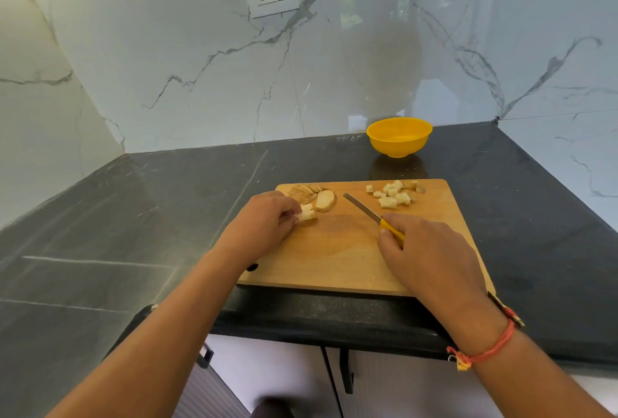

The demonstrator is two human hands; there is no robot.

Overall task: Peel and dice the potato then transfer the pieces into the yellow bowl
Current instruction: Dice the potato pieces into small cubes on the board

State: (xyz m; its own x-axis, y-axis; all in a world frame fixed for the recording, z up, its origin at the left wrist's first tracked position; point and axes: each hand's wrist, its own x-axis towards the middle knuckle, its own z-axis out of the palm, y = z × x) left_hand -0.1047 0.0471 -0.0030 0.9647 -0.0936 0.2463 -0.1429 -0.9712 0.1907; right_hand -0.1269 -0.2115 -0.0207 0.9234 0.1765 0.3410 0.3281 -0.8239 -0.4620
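right hand grips knife | left hand pinches potato strips at board's 10 o'clock | slices uncut | dice at 1 o'clock | yellow bowl at 12, no pieces seen inside | dicing partway, transfer left

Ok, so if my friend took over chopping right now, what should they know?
Left hand: fingers pinch the potato strips on the cutting board.
Right hand: grips the yellow-handled knife, blade clear of the potato.
Done: a pile of diced pieces sits at the board's far right.
Left: dice the held strips and the uncut slices at the far left, then move everything into the yellow bowl behind the board; it looks empty.
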